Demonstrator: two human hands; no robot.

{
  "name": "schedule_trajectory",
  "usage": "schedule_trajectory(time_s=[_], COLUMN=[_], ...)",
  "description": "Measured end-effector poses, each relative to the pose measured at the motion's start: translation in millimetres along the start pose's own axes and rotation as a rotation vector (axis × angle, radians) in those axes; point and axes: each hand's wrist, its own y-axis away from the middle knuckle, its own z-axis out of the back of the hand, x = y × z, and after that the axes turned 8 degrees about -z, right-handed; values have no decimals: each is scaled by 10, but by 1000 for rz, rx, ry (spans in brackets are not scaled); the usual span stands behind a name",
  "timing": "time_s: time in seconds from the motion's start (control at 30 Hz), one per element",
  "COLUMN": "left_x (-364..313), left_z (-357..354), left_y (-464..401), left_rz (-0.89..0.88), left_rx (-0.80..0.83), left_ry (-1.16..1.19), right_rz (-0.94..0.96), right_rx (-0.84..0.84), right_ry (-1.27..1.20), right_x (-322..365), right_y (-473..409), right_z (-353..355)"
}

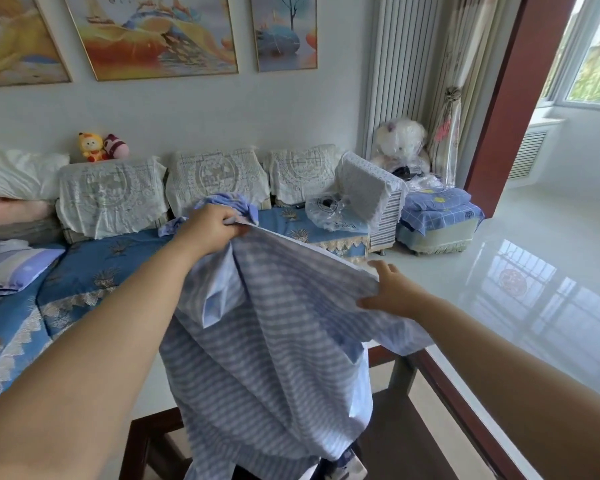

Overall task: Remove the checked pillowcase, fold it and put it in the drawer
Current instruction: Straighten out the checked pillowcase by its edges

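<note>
The checked pillowcase (267, 344), blue and white, hangs loose in front of me, off any pillow. My left hand (212, 226) grips its upper edge, bunched in a fist, and holds it up. My right hand (392, 293) is at the same edge further right, thumb under the hem and fingers spread straight over it. The cloth drapes down past the corner of the glass-topped table (520, 306). No drawer is in view.
A sofa (111, 258) with a blue cover and lace backs runs along the wall to the left, with a striped pillow (13, 270) on it. A small covered stool (437, 220) stands beyond the table. Dark wooden chair parts (153, 441) are below the cloth.
</note>
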Motion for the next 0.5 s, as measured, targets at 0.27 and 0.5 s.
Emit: schedule_trajectory(time_s=[0.27, 0.5], left_x=[201, 334], left_z=[-109, -172], left_y=[-17, -47], left_rz=[108, 244], left_rx=[-222, -328], left_ry=[-8, -5], right_rz=[255, 63], right_rx=[-280, 87], right_ry=[116, 196], right_x=[-58, -287], right_y=[197, 76], right_z=[-242, -591])
